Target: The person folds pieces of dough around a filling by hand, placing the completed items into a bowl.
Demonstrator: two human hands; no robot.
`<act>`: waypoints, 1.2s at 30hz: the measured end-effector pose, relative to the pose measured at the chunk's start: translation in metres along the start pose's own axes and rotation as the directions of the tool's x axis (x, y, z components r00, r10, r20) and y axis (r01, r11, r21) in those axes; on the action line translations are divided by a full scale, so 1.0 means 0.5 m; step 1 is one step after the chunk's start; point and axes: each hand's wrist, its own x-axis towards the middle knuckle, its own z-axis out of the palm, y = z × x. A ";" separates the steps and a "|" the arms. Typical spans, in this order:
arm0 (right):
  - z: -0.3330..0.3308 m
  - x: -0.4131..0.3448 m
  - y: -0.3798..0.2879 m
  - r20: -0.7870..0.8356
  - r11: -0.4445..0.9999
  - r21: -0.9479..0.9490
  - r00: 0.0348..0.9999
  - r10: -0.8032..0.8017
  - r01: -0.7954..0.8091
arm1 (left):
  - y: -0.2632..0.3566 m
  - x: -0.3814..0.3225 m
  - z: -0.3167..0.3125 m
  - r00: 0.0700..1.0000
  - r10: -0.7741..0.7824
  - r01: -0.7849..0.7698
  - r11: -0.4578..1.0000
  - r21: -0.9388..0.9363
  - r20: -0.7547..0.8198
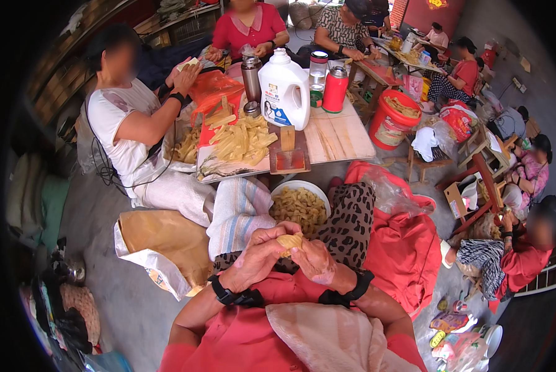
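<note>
Between the fingertips of both hands, above my lap, is a small folded piece of pale-yellow strip (288,242), apparently food. My left hand (259,253) grips one side, and my right hand (316,261) pinches the other. Just beyond them, between my knees, stands a round white tub (302,183) of small folded yellow pieces (299,204). On the table (340,135) ahead lies a heap of flat yellow strips (243,142). To its right, a small wooden board with an upright block (287,138) sits at the table's near edge.
A large white jug (285,90), a steel flask (251,79) and a red flask (335,90) stand on the table. A person (133,125) sits close at left. An open paper sack (166,237), red cloth (399,251) and a red bucket (375,125) occupy the floor.
</note>
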 end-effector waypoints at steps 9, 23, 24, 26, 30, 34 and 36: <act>-0.037 -0.016 0.013 0.243 0.576 -0.733 0.930 -0.276 0.363 | -0.005 0.004 0.002 0.992 0.109 -0.075 0.919 0.388 -0.066; -0.063 0.016 0.017 0.260 0.600 -0.711 0.930 -0.261 0.367 | -0.004 -0.006 -0.025 0.987 -0.093 0.133 0.933 0.336 -0.132; -0.061 0.009 0.019 0.203 0.733 -0.627 0.964 -0.173 0.264 | -0.002 -0.008 -0.023 0.987 -0.105 0.140 0.926 0.350 -0.118; -0.070 0.011 0.014 0.131 0.800 -0.560 0.976 -0.172 0.216 | 0.009 -0.006 -0.015 0.994 -0.088 0.110 0.905 0.410 -0.071; -0.084 0.024 -0.008 0.156 0.884 -0.442 0.984 -0.091 0.152 | 0.040 -0.017 -0.014 0.997 -0.069 0.052 0.894 0.446 0.024; -0.091 0.038 -0.021 0.220 0.916 -0.375 0.974 -0.060 0.141 | 0.064 -0.030 -0.020 0.998 -0.060 0.042 0.845 0.534 0.017; -0.096 0.039 -0.023 0.233 0.928 -0.351 0.972 -0.044 0.126 | 0.071 -0.035 -0.020 0.998 -0.057 0.039 0.848 0.528 0.018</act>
